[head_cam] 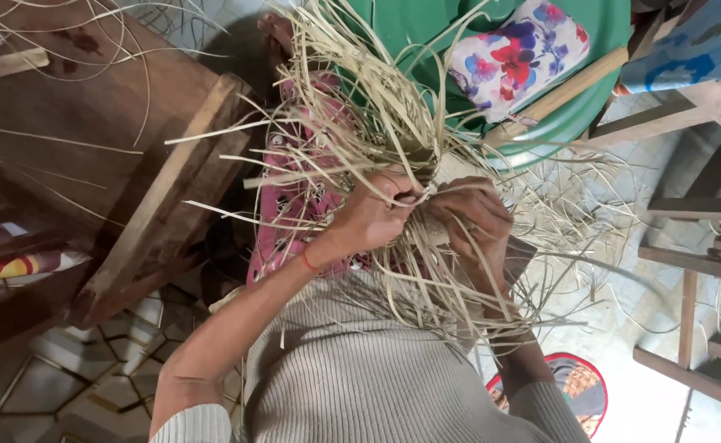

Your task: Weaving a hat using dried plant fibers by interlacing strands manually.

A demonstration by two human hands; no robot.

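Observation:
A loose bundle of pale dried straw strips (360, 123) fans out in front of me, its strands meeting in a small woven piece (438, 197) between my hands. My left hand (373, 215) pinches strands at the woven centre; a red thread circles its wrist. My right hand (479, 217) grips the woven piece from the other side, fingers curled over it. Long strands hang down over my beige ribbed top (352, 369) and my pink patterned trousers (291, 205).
A brown wooden bench (131, 180) stands at the left. A green plastic basin (574, 107) with a floral cloth bundle (516, 57) and a wooden stick (565, 90) lies beyond my hands. Wooden frame legs (689, 279) stand at the right. A colourful woven mat (578, 394) is on the floor.

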